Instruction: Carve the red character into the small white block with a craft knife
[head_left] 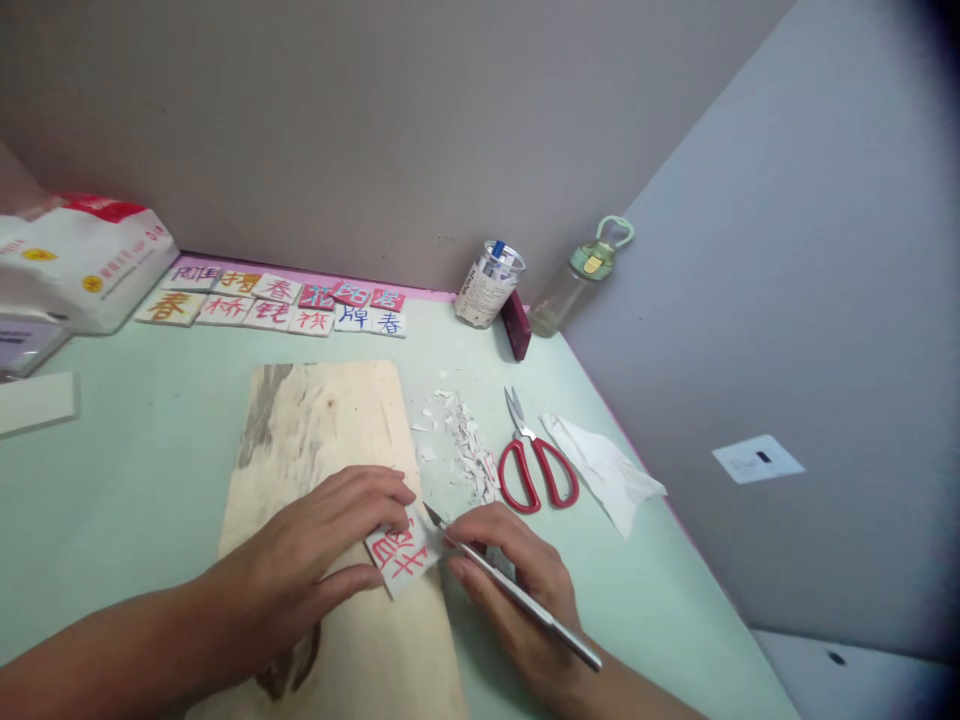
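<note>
On a wooden board (337, 420) lies a small white tile (405, 562) with a red written character. My left hand (337, 530) grips the tile, fingers over its upper edge and thumb along its left side. A silver craft knife (525, 598) is pinched between the thumb and fingers of my right hand (517, 590). Its blade points up and left, close to the tile's upper right corner; I cannot tell whether it touches. White shavings (469, 450) are scattered just right of the board.
Red-handled scissors (536, 460) and a crumpled tissue (604, 465) lie to the right. Behind stand a can (487, 290), a dark red upright object (516, 328) and a bottle (577, 280). Painted character tiles (274, 300) line the back left, beside a tissue pack (97, 260).
</note>
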